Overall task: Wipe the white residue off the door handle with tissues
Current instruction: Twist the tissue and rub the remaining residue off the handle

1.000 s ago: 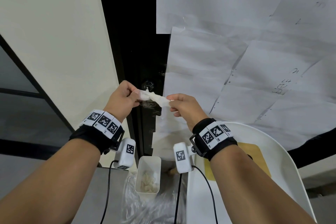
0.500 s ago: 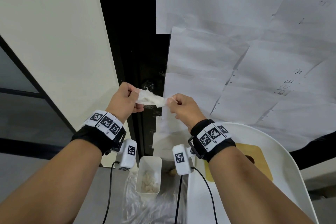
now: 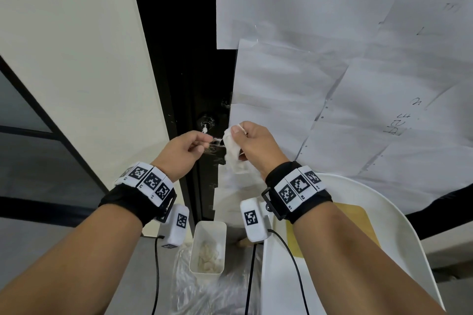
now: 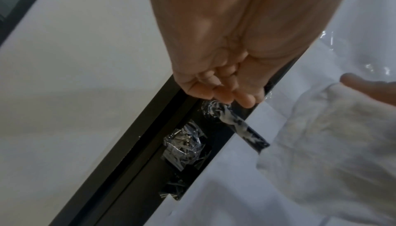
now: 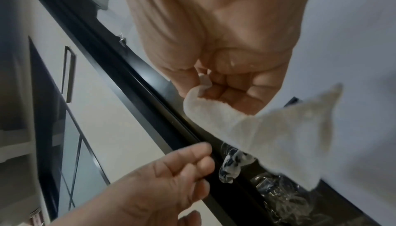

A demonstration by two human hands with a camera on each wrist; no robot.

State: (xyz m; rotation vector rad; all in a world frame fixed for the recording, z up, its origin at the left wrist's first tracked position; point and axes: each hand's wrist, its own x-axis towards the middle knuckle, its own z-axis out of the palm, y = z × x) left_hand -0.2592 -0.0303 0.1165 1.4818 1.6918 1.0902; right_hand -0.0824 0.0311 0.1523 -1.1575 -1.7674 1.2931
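Observation:
The black door handle (image 4: pixel 235 124) is smeared with white residue; it also shows under the tissue in the right wrist view (image 5: pixel 231 167) and between my hands (image 3: pixel 214 143) in the head view. My right hand (image 3: pixel 240 135) pinches a white tissue (image 3: pixel 233 153) by its top corner, and the rest hangs down just right of the handle. From the wrist, the tissue (image 5: pixel 268 131) drapes in front of the lever. My left hand (image 3: pixel 202 143) hovers just left of the handle, fingers curled and holding nothing (image 4: pixel 225 97). The tissue (image 4: pixel 332 136) is blurred at the right.
White paper sheets (image 3: pixel 332 84) cover the door right of the black frame. Crumpled clear tape (image 4: pixel 184 145) sits below the handle. Beneath my hands stand a white tub (image 3: pixel 195 250) with used wads, a clear plastic bag (image 3: pixel 204 296) and a white chair (image 3: pixel 399 238).
My left hand has let go of the tissue, which was stretched between both hands. The right hand now holds it alone and it hangs down.

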